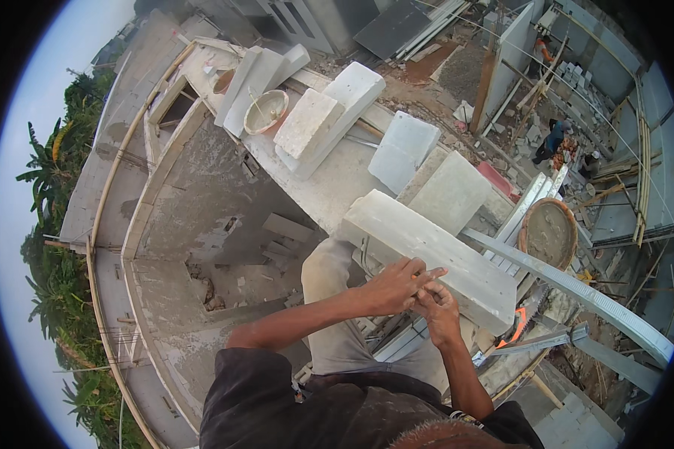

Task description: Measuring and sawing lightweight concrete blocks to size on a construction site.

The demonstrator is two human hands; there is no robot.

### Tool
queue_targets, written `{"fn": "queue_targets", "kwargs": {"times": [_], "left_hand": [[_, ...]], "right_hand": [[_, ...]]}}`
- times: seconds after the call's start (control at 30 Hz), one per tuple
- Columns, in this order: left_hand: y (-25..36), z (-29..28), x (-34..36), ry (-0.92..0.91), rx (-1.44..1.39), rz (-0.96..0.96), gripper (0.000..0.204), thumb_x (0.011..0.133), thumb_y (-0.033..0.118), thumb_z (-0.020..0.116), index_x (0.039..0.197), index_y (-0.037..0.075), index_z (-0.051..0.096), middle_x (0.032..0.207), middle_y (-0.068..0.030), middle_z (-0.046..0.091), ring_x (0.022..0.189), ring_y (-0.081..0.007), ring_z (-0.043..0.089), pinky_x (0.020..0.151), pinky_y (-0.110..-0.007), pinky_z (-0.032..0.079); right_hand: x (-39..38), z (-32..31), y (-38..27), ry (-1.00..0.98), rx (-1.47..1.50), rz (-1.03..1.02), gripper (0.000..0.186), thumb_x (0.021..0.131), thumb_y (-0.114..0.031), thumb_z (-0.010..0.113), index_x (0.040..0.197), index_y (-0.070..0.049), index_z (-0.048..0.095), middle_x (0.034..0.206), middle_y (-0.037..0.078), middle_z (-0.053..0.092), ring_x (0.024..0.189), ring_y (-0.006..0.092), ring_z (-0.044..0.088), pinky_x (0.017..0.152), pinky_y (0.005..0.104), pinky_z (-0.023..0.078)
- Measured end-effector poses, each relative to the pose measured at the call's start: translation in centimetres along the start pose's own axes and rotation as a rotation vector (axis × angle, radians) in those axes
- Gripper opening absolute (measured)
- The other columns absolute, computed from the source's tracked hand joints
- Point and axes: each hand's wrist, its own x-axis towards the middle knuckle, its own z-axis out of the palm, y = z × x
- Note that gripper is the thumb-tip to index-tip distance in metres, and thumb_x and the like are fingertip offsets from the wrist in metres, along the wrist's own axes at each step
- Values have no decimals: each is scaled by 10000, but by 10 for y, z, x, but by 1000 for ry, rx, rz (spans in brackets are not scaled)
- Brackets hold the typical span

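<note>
touching fingertips, whether pinching anything i can't tell, left hand (398, 286) and right hand (436, 313) are both near the pale block (427, 254) slanting beyond them, far-left to near-right.

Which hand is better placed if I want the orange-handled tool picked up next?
Probably the right hand: it is nearer the orange-handled tool, which lies by the right end of the long pale block. The left hand is farther off.

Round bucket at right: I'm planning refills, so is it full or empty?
The round bucket isn't empty: grey, mortar-like material covers its inside; depth unclear.
</note>
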Motion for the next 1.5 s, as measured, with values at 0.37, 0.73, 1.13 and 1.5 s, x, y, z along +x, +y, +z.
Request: {"fn": "queue_targets", "kwargs": {"times": [0.37, 0.73, 1.13, 1.5], "left_hand": [[7, 0, -1, 149, 304, 355, 597, 877, 150, 613, 1453, 179, 460, 1356, -120, 482, 1246, -326, 476, 1025, -471, 412], [-43, -23, -6, -67, 451, 223, 688, 949, 123, 542, 1582, 237, 300, 1279, -105, 573, 1126, -279, 578, 902, -457, 461], [-224, -107, 18, -454, 279, -162, 313, 977, 308, 602, 1110, 55, 730, 949, -168, 690, 934, -362, 636, 889, -459, 489], [-272, -100, 28, -497, 376, -242, 377, 1001, 362, 556, 1036, 38, 746, 922, -180, 707, 904, -384, 634, 859, -477, 487]], "right_hand": [[-7, -8, -15, 12, 251, -64, 203, 974, -76, 607, 1164, -8, 597, 1085, 61, 654, 1018, 170, 643, 945, 331, 513], [-12, -43, -32, 84, 187, -159, 184, 949, -37, 610, 1127, -67, 575, 855, 11, 567, 727, 114, 575, 736, 332, 553], [-21, -232, -34, 572, -545, 16, 218, 991, -159, 605, 1175, -65, 674, 921, -7, 605, 740, 83, 568, 734, 284, 527], [4, -215, -16, 402, -1241, -170, 219, 946, -164, 655, 1149, -83, 646, 1042, 118, 644, 941, 254, 630, 836, 372, 490]]}}
